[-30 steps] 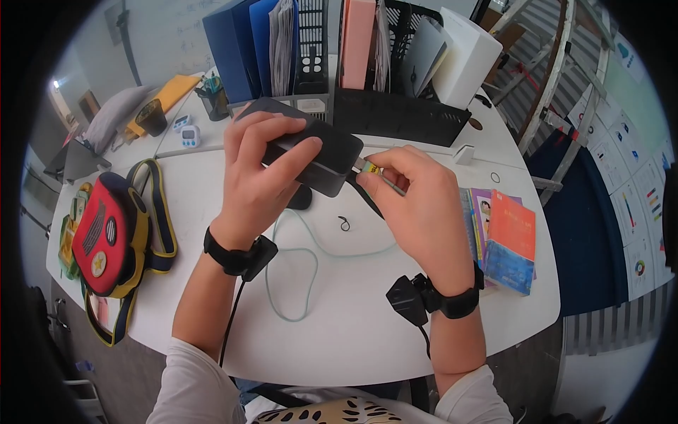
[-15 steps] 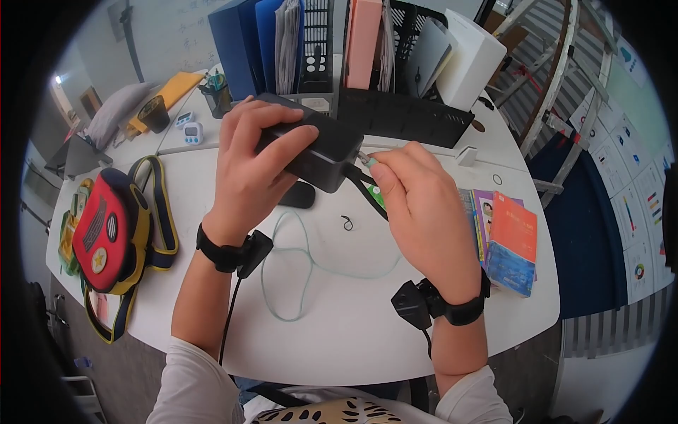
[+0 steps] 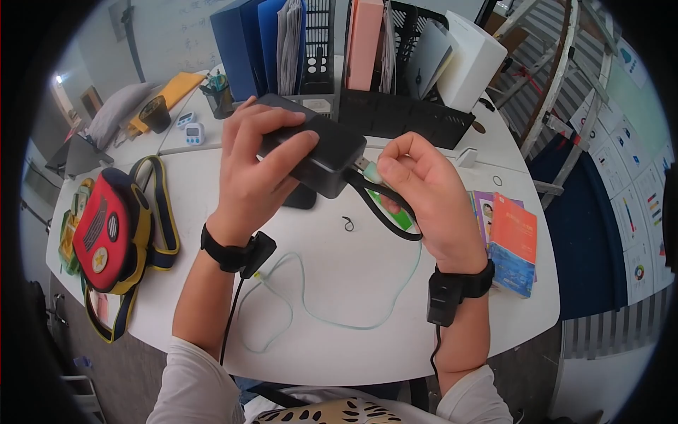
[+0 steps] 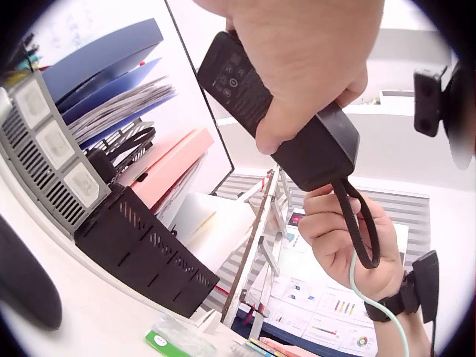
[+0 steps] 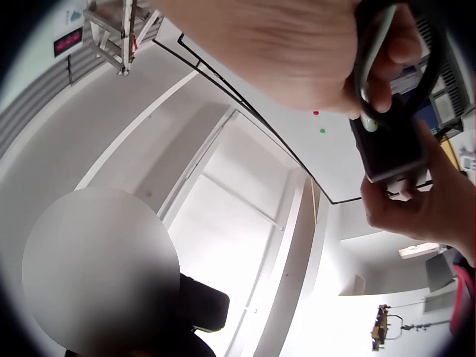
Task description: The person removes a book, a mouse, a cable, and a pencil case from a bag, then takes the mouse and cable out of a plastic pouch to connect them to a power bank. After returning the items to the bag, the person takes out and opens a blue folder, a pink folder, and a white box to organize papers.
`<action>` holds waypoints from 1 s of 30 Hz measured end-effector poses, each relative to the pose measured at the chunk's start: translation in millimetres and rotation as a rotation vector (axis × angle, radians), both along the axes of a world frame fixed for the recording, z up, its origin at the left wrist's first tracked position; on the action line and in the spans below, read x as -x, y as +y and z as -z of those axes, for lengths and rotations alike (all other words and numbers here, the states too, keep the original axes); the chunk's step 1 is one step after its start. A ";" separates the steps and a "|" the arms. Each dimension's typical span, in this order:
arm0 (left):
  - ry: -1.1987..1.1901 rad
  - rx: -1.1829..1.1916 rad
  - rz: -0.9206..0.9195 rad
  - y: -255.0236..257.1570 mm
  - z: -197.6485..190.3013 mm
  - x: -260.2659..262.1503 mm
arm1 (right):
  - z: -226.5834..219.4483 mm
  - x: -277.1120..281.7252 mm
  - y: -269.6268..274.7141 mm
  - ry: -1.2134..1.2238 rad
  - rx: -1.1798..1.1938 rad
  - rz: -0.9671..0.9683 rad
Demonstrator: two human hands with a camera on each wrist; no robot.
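Note:
My left hand [image 3: 258,152] grips a black power bank [image 3: 332,155] above the desk, thumb on one side and fingers over the other. Printed markings show on the power bank's face in the left wrist view. A black strap [image 3: 385,218] loops from its end. My right hand [image 3: 427,191] pinches the pale green USB plug [image 3: 370,169] of a cable between thumb and forefinger, its metal tip right at the power bank's end. From that hand the thin mint cable [image 3: 342,326] trails in loops over the desk, its other end near the left wrist.
A black mouse [image 3: 302,198], a small black tie [image 3: 348,224] and a green-labelled packet [image 3: 401,218] lie beneath the hands. Books [image 3: 514,244] are stacked right; a red bag [image 3: 106,230] sits left. Binders [image 3: 240,49] and a black file holder [image 3: 402,116] stand behind.
My right hand has turned and shifted slightly, still pinching the plug at the power bank. The strap now loops out beside it. The cable on the desk has slid nearer the front edge.

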State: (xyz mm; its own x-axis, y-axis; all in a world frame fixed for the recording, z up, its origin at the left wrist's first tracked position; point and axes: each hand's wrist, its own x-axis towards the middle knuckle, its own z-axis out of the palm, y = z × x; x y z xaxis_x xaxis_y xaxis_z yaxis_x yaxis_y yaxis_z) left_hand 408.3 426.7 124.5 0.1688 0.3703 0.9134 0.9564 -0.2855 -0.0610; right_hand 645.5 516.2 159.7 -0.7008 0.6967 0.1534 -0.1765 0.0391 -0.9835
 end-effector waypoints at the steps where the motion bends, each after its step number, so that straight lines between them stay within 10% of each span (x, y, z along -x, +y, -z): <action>1: 0.000 0.001 -0.001 0.3 0.3 -0.2 | 1.2 1.0 0.1 0.008 0.020 0.009; 20: -0.044 0.131 -0.044 8.4 13.9 -15.8 | 28.8 21.4 11.9 -0.062 -0.254 0.218; 22: -0.064 0.274 -0.059 10.9 14.7 -16.1 | 38.6 29.8 13.4 -0.370 -0.481 0.396; 30: 0.021 0.405 0.021 23.7 47.0 -14.4 | 75.1 39.3 32.0 -0.607 -0.437 0.054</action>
State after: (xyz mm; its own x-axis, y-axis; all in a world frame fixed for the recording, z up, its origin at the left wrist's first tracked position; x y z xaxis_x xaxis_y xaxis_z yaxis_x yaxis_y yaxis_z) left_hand 422.7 450.3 77.5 0.1977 0.6954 0.6909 0.9498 -0.3103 0.0405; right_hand 606.2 548.2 84.7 -0.7172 0.6965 0.0212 0.4051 0.4415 -0.8006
